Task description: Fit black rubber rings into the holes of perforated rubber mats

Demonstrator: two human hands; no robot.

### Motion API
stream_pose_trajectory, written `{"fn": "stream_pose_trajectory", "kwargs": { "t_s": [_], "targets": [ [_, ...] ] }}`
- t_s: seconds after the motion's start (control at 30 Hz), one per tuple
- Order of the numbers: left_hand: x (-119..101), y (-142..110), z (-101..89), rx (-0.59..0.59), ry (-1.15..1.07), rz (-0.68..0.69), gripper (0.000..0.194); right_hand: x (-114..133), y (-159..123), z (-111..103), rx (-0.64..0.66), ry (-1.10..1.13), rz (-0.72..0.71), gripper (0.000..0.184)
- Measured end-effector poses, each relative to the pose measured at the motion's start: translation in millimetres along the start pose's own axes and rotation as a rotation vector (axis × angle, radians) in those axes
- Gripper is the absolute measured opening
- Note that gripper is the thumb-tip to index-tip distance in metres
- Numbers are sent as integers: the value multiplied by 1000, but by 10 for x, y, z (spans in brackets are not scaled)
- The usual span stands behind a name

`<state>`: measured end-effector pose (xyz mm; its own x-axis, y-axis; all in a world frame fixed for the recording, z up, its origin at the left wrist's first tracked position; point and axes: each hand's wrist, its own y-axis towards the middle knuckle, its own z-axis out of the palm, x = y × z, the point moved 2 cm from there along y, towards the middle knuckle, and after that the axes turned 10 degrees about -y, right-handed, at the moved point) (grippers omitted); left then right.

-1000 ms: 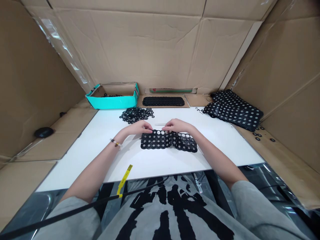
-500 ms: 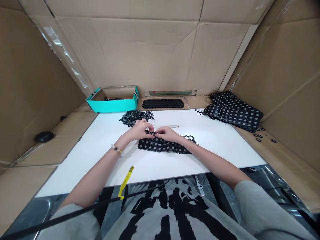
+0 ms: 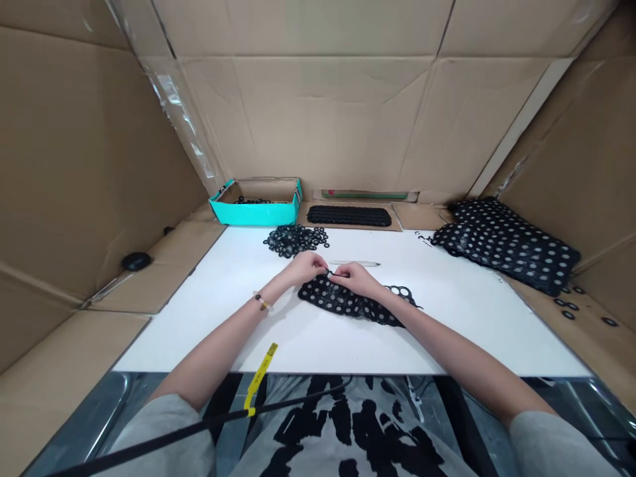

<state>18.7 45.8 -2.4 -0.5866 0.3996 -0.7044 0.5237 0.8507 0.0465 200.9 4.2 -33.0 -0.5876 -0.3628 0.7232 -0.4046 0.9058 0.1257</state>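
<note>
A black sheet of joined rings with round holes [image 3: 348, 303] lies on the white table top, its upper left edge raised between my hands. My left hand [image 3: 307, 266] is closed in a pinch at that corner. Just to its right, my right hand [image 3: 356, 278] pinches the same edge, fingertips close to the left ones. Whether a loose ring is also between the fingers is too small to tell. Beyond my left hand lies a heap of small black rings [image 3: 293, 240]. A white pen [image 3: 355, 264] lies behind the right hand.
A turquoise box [image 3: 256, 213] with black rings stands at the back left. Beside it is a folded black ring strip [image 3: 348, 215]. A larger dotted black sheet [image 3: 507, 242] is piled at right, near loose rings [image 3: 568, 315]. Cardboard walls [image 3: 322, 119] surround the table.
The view has turned, so everything sits farther right in the picture. The sheet slants more, dropping toward the right. Both hands keep pinching its upper left edge.
</note>
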Motion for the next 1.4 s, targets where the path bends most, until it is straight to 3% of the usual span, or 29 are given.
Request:
{"fn": "stream_pose_trajectory", "kwargs": {
  "t_s": [0.07,0.17,0.23,0.37,0.63,0.77,0.83,0.93,0.97,1.03,1.17,1.27,1.33,1.4],
  "targets": [
    [151,45,-212,-128,-48,-52,17,-10,-1,0,-2,15,6,32],
    [391,47,-611,-465,-55,-128,19,-10,-13,3,2,22,1,31],
    [511,21,-792,-618,-80,-163,22,-1,-19,3,-7,26,11,29],
    [613,1,-845,-740,-57,-211,22,24,-19,-5,-21,21,38,28],
    [611,-3,-707,-726,139,-257,31,66,-28,-26,-20,15,40,24],
    [362,-40,-736,-690,188,-85,32,42,-21,-22,-25,12,37,22],
    [175,-43,-680,-482,122,56,28,18,-7,-16,-43,3,30,21],
    [-74,-64,-476,-48,56,225,28,-15,16,-6,-70,8,-4,21],
    [-126,-74,-397,45,66,254,28,-22,21,-3,-74,14,-19,21],
    [-171,-82,-250,126,105,270,27,-28,25,2,-73,31,-53,22],
    [-126,-39,-46,116,99,238,22,-17,19,3,-82,22,-45,24],
    [-49,23,-49,79,-5,173,20,-5,21,2,-103,-34,38,22],
    [44,58,-189,-55,-79,91,20,5,24,4,-112,-34,66,21],
    [189,61,-440,-313,-119,10,22,11,22,8,-116,-29,77,22]
  ]
}}
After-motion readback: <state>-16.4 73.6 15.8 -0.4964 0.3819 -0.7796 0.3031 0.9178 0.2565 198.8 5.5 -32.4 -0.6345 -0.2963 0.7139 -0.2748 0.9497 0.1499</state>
